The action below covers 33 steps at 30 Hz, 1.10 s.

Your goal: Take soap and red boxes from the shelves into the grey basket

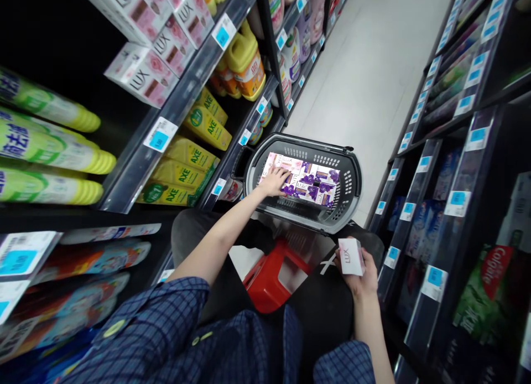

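At the basket's (357,193) nine o'clock, the left hand (274,182) touches pink boxes (291,164), grip undeterminable; at five, the right hand (365,278) grips a LUX carton (349,257), best held uncrushed.

Yellow AXE bottles (209,128) — a red-and-green Colgate pack (484,287)

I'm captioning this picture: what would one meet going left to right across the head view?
Yellow-green bottles, yellow AXE bottles, left hand, purple-and-white boxes, white LUX box in the right hand, Colgate pack.
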Available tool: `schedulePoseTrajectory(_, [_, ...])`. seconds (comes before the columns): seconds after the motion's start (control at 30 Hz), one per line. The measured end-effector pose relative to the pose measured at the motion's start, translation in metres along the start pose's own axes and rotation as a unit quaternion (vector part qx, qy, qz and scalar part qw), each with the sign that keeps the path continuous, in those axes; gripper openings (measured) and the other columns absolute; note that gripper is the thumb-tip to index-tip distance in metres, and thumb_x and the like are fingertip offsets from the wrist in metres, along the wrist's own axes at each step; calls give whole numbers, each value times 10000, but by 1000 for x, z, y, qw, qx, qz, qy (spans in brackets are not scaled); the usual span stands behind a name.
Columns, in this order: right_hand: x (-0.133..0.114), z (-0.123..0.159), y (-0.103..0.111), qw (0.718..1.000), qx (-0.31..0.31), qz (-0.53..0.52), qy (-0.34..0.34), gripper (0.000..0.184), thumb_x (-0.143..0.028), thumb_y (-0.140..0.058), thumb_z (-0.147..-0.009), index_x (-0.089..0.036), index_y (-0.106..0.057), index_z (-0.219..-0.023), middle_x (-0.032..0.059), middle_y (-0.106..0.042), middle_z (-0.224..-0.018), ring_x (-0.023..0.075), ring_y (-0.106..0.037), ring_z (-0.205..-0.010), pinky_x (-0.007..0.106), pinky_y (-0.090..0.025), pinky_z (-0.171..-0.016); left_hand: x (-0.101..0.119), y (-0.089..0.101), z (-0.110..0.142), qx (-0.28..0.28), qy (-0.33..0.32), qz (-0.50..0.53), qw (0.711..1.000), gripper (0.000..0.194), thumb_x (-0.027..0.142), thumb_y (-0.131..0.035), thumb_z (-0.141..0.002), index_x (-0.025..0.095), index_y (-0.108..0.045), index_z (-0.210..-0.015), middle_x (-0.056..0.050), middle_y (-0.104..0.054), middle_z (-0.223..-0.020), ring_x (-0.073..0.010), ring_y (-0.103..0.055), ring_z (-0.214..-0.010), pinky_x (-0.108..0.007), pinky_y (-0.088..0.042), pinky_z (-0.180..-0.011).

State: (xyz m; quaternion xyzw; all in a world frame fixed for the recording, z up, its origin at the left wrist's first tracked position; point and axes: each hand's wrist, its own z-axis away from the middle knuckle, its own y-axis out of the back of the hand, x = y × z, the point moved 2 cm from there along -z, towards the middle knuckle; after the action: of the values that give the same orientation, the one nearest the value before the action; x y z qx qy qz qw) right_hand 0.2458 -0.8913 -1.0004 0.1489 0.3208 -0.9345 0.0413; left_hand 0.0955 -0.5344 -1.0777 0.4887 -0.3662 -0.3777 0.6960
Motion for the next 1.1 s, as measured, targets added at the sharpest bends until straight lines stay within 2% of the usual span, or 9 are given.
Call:
schedulePoseTrajectory(0.17, [0,1,-4,1000,18,-12,-3,231,-274,-652,-665,-207,-620,-883,16,-703,-849,162,-669,-749,311,-569,-717,3,-4,3,23,6,-8,1000,887,512,-705,-669,95,-410,-1394,-184,-444,-1345,-367,-355,-1293,-540,-20,-1147])
schedulePoseTrajectory(0.33, [0,2,-5,999,34,3,-1,242,-287,-639,-669,-218,-624,-901,9,-702,-843,175,-667,-754,379,-562,-797,7,-7,5,40,23,10,999,893,514,-713,-669,90,-405,-1393,-195,-446,-1339,-367,-381,-1270,-533,10,-1147])
schedulePoseTrajectory(0.43, [-1,3,-5,999,24,21,-1,251,-295,-633,-685,-222,-627,-925,9,-698,-843,188,-668,-760,392,-558,-791,8,-8,6,38,36,19,998,898,511,-718,-669,89,-402,-1396,-205,-443,-1353,-371,-367,-1285,-528,-1,-1148])
schedulePoseTrajectory(0.7, [-1,2,-5,1000,12,23,4,292,-305,-628,-688,-220,-626,-967,9,-690,-848,178,-660,-754,338,-561,-716,12,-6,11,43,59,39,997,909,495,-732,-661,94,-395,-1404,-206,-433,-1364,-384,-315,-1323,-534,2,-1143])
schedulePoseTrajectory(0.87, [-1,2,-8,1000,8,19,3,255,-306,-624,-677,-221,-619,-917,8,-689,-850,167,-659,-774,314,-559,-722,25,1,17,60,47,34,997,976,518,-764,-617,105,-386,-1417,-192,-429,-1361,-376,-339,-1301,-524,-48,-1148])
schedulePoseTrajectory(1.0, [0,1,-8,1000,16,10,7,254,-308,-616,-680,-214,-622,-916,18,-692,-870,174,-662,-793,321,-561,-733,50,10,26,90,39,138,986,824,484,-740,-670,139,-460,-1364,-169,-448,-1359,-359,-356,-1287,-537,-141,-1137])
schedulePoseTrajectory(1.07, [1,-1,-9,1000,22,4,14,259,-300,-613,-685,-214,-625,-929,14,-691,-862,178,-662,-794,339,-563,-748,69,16,37,121,79,263,954,619,479,-646,-771,158,-523,-1287,-149,-522,-1275,-326,-429,-1231,-518,-263,-1097])
schedulePoseTrajectory(1.1, [1,-1,-10,1000,22,3,21,265,-297,-619,-684,-216,-626,-936,10,-692,-864,175,-662,-792,339,-563,-751,80,19,46,123,102,347,924,529,480,-564,-833,161,-539,-1254,-141,-569,-1195,-300,-495,-1161,-504,-338,-1051])
